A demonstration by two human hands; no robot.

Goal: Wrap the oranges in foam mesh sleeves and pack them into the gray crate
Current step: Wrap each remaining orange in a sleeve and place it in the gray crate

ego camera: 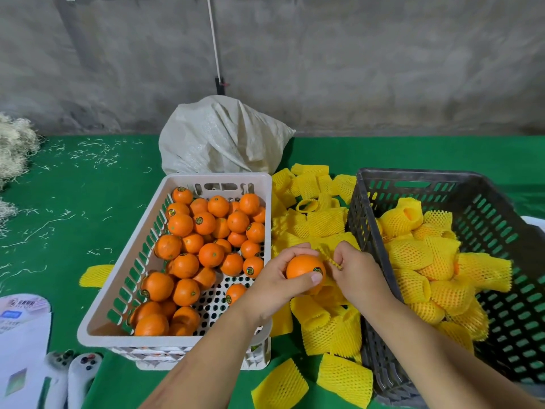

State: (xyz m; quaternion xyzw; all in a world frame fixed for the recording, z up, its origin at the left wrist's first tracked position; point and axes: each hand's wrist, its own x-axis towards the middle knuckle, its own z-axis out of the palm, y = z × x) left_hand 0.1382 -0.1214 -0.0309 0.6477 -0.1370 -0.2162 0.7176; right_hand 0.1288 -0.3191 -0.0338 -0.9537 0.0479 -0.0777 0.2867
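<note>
My left hand [280, 278] grips a bare orange [303, 268] with a small sticker, between the two crates. Right beside it my right hand [356, 273] pinches the edge of a yellow foam mesh sleeve [327, 255], whose rim touches the orange. A white crate [124, 278] on the left holds several unwrapped oranges [206, 231]. The gray crate [380, 255] on the right holds several wrapped oranges [427, 261] in yellow sleeves.
A pile of loose yellow sleeves [318, 214] lies between the crates and in front of them [342, 379]. A white sack [221, 137] stands behind the white crate. Two game controllers [79, 373] and papers [20, 335] lie at the lower left on the green cloth [73, 202].
</note>
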